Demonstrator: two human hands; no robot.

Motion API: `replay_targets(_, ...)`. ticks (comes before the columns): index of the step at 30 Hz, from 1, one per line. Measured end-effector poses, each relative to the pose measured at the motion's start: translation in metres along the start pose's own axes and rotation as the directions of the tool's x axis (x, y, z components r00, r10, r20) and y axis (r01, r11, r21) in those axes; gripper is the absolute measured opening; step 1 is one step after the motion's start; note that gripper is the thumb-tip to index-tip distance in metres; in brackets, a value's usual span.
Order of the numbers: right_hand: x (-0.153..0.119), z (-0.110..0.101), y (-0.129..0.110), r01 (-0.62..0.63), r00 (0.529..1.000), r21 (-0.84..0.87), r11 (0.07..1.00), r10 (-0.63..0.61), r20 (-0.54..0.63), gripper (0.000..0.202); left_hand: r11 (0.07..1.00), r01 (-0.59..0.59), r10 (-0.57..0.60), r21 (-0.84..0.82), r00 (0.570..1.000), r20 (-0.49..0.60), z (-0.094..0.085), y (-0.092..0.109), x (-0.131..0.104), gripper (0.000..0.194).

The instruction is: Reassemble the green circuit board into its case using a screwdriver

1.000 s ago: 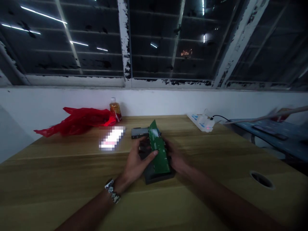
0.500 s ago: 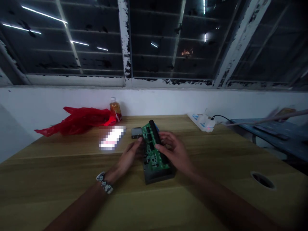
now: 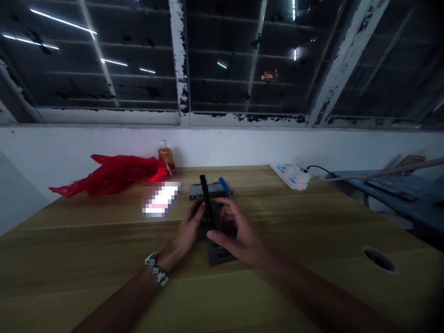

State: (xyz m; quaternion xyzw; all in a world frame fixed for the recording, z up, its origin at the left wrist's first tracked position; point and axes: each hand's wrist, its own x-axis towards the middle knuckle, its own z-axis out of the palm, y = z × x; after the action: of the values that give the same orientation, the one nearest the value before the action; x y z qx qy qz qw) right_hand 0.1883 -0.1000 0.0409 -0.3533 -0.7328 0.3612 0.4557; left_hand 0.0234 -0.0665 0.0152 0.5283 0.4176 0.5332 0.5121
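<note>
Between my hands the circuit board (image 3: 207, 199) stands nearly on edge, its dark narrow side facing me and its green face turned out of sight. It is over a dark box-like casing (image 3: 222, 257) on the table. My left hand (image 3: 189, 226) grips the board from the left, thumb against its edge. From the right, my right hand (image 3: 239, 231) curls around it, thumb near its lower end and fingers behind. Whether the board touches the casing is hidden. Just beyond lie a flat grey-black part (image 3: 211, 189) and a blue-handled tool (image 3: 225, 186).
A lit, pixelated rectangle (image 3: 162, 200) lies left of my hands. Behind it are a red plastic bag (image 3: 121, 173) and a drink bottle (image 3: 166, 157). A white power strip (image 3: 291, 175) with plugs sits at the back right. The wooden table (image 3: 305, 231) has a round cable hole (image 3: 379, 260).
The board has turned from showing its green face to standing edge-on, and has shifted left. My right hand moved left with it. The blue-handled tool behind has come into fuller view.
</note>
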Motion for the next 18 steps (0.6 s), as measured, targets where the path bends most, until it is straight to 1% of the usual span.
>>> replay_targets(1, 0.002, -0.001, -0.001, -0.019, 1.000, 0.028, 0.999, 0.019, -0.001, 0.060, 1.000, 0.004, -0.003, 0.031, 1.000, -0.026, 0.003, 0.003, -0.001, 0.051)
replay_targets(3, 0.006, -0.007, -0.001, -0.068, 0.998, 0.078, 0.995, 0.068, 0.002, 0.054, 0.996, 0.021, -0.018, 0.082, 0.999, -0.037, 0.007, 0.011, -0.002, 0.055)
replay_targets(6, 0.014, -0.020, 0.004, -0.152, 0.987, 0.067, 0.986, 0.155, -0.038, 0.044, 0.990, 0.009, 0.003, 0.144, 0.996, -0.084, 0.005, 0.019, 0.000, 0.052)
replay_targets(8, 0.018, -0.029, 0.013, -0.208, 0.975, 0.016, 0.978, 0.209, -0.076, 0.044, 0.991, -0.003, 0.012, 0.135, 0.998, -0.061, -0.002, 0.016, 0.005, 0.047)
replay_targets(9, 0.019, -0.033, 0.018, -0.236, 0.970, -0.018, 0.972, 0.235, -0.062, 0.045, 0.993, -0.014, 0.017, 0.114, 0.999, -0.030, -0.006, 0.013, 0.008, 0.045)
replay_targets(11, 0.020, -0.036, 0.029, -0.258, 0.966, -0.161, 0.953, 0.253, -0.054, 0.049, 0.998, -0.008, 0.009, 0.061, 1.000, -0.019, -0.014, 0.004, 0.014, 0.041)
replay_targets(13, 0.019, -0.036, 0.035, -0.222, 0.974, -0.362, 0.906, 0.221, -0.044, 0.054, 0.999, 0.039, -0.039, 0.021, 0.999, -0.022, -0.019, -0.004, 0.018, 0.042)
replay_targets(16, 0.017, -0.032, 0.035, -0.151, 0.986, -0.623, 0.767, 0.162, -0.040, 0.057, 0.993, 0.115, -0.115, 0.007, 0.993, -0.001, -0.023, -0.010, 0.020, 0.042)
replay_targets(18, 0.016, -0.029, 0.032, -0.133, 0.988, -0.735, 0.665, 0.150, -0.043, 0.056, 0.990, 0.136, -0.138, 0.037, 0.990, 0.040, -0.024, -0.009, 0.019, 0.041)
